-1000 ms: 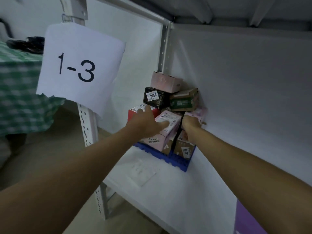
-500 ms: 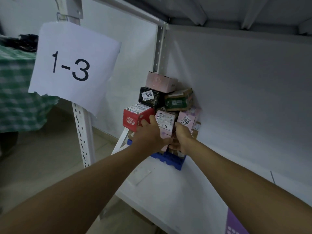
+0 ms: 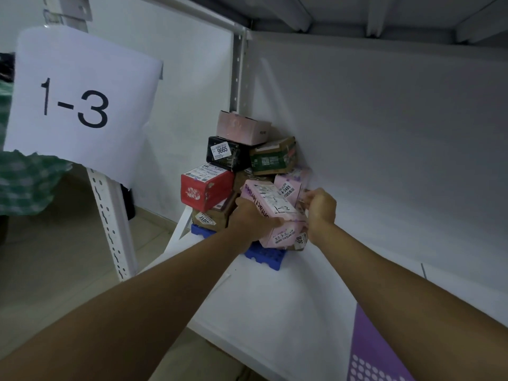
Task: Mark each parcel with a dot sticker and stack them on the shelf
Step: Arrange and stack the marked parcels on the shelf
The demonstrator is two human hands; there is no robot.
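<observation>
Both hands, left hand [image 3: 248, 218] and right hand [image 3: 320, 207], grip the pink parcel [image 3: 270, 210]; nudging the pile (already leaning) could topple the red box [image 3: 204, 188].

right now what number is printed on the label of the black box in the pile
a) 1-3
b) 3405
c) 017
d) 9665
d: the white label on the black box, sitting under the pink top box, reads 9665.
</observation>
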